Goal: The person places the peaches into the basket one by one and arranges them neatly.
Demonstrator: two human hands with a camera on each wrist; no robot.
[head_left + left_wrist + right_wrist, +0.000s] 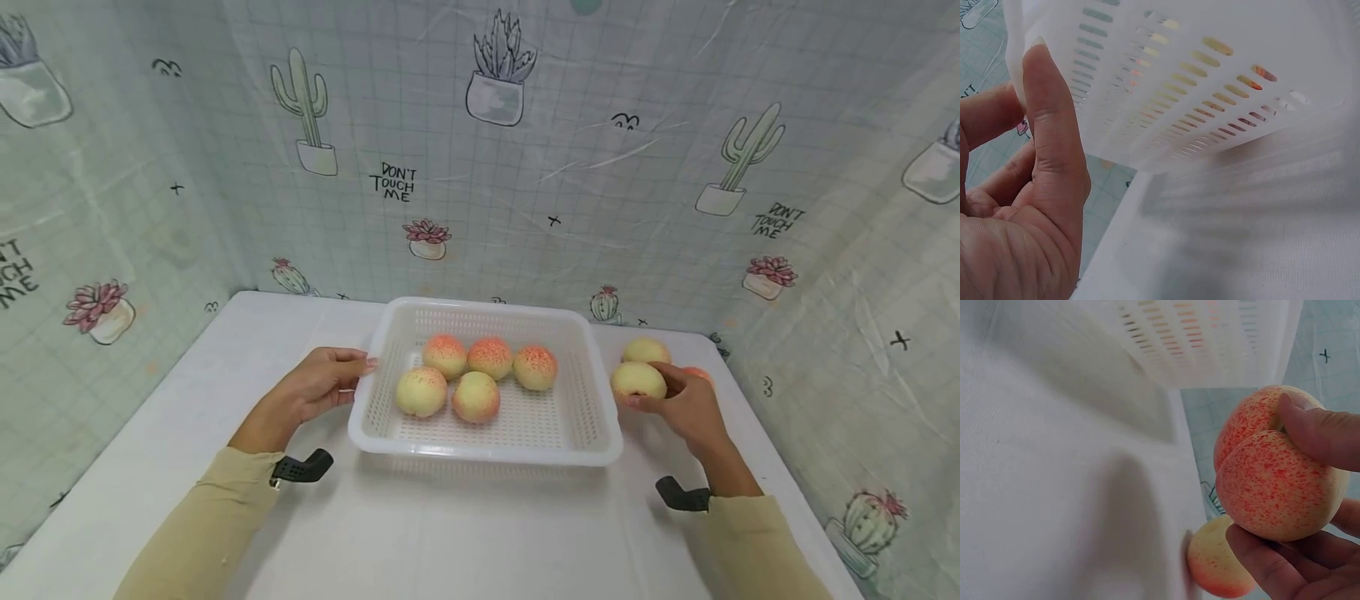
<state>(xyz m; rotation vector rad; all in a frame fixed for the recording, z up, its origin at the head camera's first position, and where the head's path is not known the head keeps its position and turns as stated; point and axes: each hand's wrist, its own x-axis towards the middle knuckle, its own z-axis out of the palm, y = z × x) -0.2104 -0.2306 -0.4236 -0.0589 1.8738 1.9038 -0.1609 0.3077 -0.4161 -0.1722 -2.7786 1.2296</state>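
Observation:
A white perforated plastic basket (487, 454) with several red-and-yellow peaches (476, 397) inside sits in the middle of the table. At its left side my left hand (324, 385) pinches the rim, the thumb along the outer wall (1166, 94) in the left wrist view. To the right of the basket my right hand (686, 406) holds a peach (638, 381) between thumb and fingers. In the right wrist view this peach (1279, 481) shows its red-speckled side and its crease, with the thumb near the stem hollow. It hangs above the table.
Behind the held peach lies another peach (647, 350), and part of a reddish one (699, 375) shows past my right hand. The white table (480, 533) is bordered at the back and sides by a cactus-print curtain (480, 208).

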